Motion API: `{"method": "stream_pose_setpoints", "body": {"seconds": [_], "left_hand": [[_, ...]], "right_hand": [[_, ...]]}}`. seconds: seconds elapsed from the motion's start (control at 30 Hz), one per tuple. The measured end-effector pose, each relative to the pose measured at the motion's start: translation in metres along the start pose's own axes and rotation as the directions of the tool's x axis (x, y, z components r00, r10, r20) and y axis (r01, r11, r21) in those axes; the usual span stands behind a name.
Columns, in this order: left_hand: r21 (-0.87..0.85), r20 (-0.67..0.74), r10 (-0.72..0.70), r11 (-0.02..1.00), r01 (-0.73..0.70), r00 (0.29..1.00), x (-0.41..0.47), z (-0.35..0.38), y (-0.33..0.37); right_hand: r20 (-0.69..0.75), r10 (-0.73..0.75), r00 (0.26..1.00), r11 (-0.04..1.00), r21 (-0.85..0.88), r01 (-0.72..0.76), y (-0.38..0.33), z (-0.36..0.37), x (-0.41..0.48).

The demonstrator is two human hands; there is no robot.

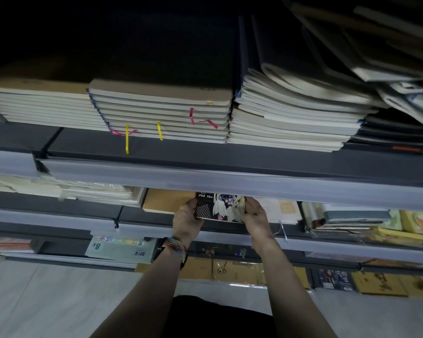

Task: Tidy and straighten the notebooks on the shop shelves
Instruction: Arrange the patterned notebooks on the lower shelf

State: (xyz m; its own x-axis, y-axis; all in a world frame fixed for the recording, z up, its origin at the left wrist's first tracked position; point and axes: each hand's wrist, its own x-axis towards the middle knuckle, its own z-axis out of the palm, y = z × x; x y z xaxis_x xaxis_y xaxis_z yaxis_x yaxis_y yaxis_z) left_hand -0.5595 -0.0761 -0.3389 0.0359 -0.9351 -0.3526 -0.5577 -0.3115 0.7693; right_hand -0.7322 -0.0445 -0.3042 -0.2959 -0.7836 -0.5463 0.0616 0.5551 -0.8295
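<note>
From the head camera, looking down a run of dark shop shelves, both hands reach into the second shelf (156,217) from the top. The left hand (187,220) grips the left edge of a black floral notebook (217,207) lettered "FOR YOU", fingers curled round its side. The right hand (254,219) clasps the opposite edge the same way. The notebook lies at the front of that shelf, its top edge hidden under the pale price rail (230,178) of the shelf above, with a brown kraft notebook (166,201) just beside it on the left and pale notebooks (279,211) on the right. A multicoloured bracelet (175,246) circles the left wrist. On the upper shelf, three stacks lie side by side: a brown-covered stack (161,111) with yellow and pink ribbon markers hanging from it, a similar stack (42,106) to its left, and a dark-covered stack (291,113) to its right, whose top copies are curled and uneven. A green 8K pad (117,247) lies on a lower shelf.
</note>
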Motion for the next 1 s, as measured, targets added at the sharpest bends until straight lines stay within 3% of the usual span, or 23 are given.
{"method": "stream_pose_setpoints", "body": {"seconds": [0.37,0.7,1.0], "left_hand": [[0.087,-0.238,-0.015,0.996,0.037,0.971,-0.004,0.012,-0.001],[0.029,-0.276,-0.044,0.998,0.054,0.960,-0.008,0.016,-0.009],[0.012,-0.256,-0.106,0.994,0.113,0.961,-0.004,0.021,-0.021]], "right_hand": [[0.011,-0.001,1.000,1.000,-0.013,0.001,0.006,-0.007,-0.001],[-0.089,-0.027,0.996,0.999,-0.026,0.024,0.013,-0.008,0.009],[-0.144,0.047,0.988,0.994,0.109,-0.032,0.021,-0.010,0.020]]}}
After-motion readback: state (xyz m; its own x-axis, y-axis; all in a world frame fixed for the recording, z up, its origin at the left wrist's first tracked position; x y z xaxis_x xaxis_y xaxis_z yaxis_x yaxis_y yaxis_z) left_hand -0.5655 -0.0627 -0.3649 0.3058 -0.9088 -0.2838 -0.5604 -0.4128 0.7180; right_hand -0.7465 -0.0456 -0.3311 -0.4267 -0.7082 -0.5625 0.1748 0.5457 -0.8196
